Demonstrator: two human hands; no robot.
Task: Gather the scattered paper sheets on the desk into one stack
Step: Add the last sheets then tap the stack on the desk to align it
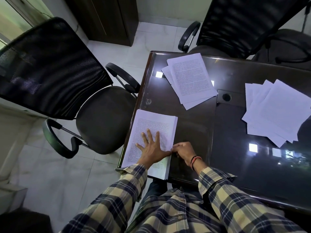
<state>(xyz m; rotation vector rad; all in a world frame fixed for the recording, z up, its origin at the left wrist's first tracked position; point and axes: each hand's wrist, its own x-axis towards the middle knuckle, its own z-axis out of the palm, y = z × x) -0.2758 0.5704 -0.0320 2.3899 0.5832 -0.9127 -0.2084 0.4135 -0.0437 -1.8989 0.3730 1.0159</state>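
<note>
At the near left corner of the desk [193, 132] lay the thick stack [154, 125], its near end overhanging the edge; the left hand [152, 147] pressed flat on it, fingers spread; the right hand [182, 151] pinched the stack's right edge, fingers curled; beyond the stack lay a loose pile [190, 79], and far to its right a fanned pile [272, 111]; such thin sheets probably slide and bend easily, so they are best squared, then lifted by the edges.
</note>
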